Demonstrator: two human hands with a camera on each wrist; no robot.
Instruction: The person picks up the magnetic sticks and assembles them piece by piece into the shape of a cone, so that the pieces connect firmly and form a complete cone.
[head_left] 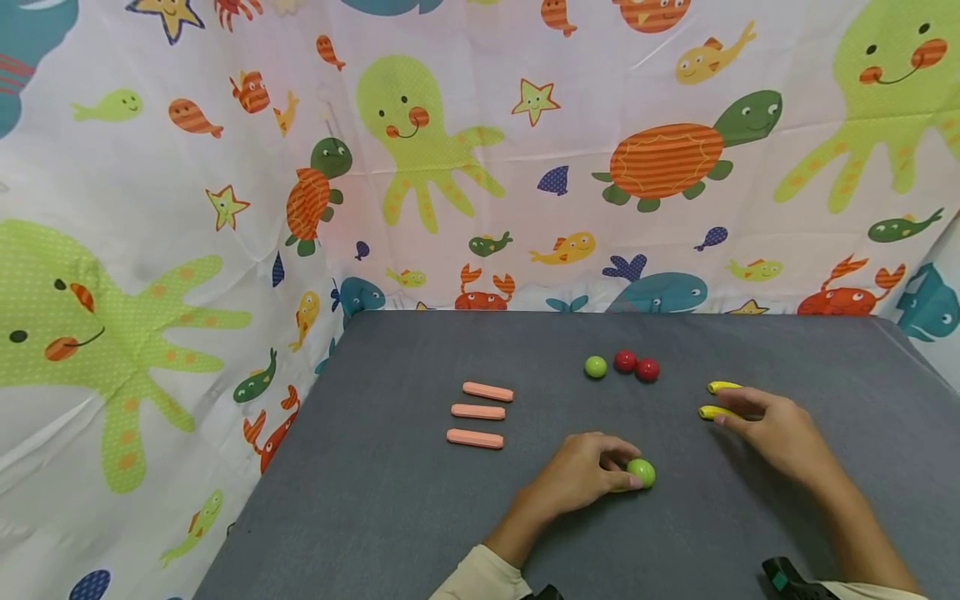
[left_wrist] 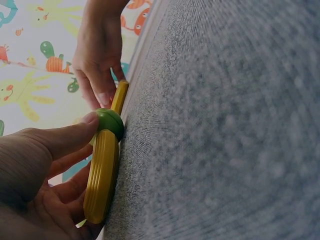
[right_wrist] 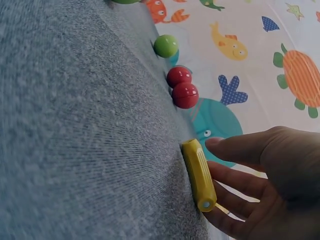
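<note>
In the head view, the left hand (head_left: 581,473) has its thumb and fingers round a green ball (head_left: 641,473). A yellow piece (left_wrist: 102,175) lies between that hand's thumb and fingers in the left wrist view, right behind the green ball (left_wrist: 109,123); from above the hand mostly hides it. Two yellow pieces, an upper one (head_left: 723,387) and a lower one (head_left: 716,412), lie at the fingertips of the right hand (head_left: 783,437). The right wrist view shows its thumb held apart from a yellow piece (right_wrist: 199,175), with fingers extended behind it.
Three pink sticks (head_left: 476,438) lie in a column on the left of the grey table (head_left: 360,500). Farther back are another green ball (head_left: 596,367) and two red balls (head_left: 647,370) that touch. A patterned sheet (head_left: 450,167) stands behind the table and along its left.
</note>
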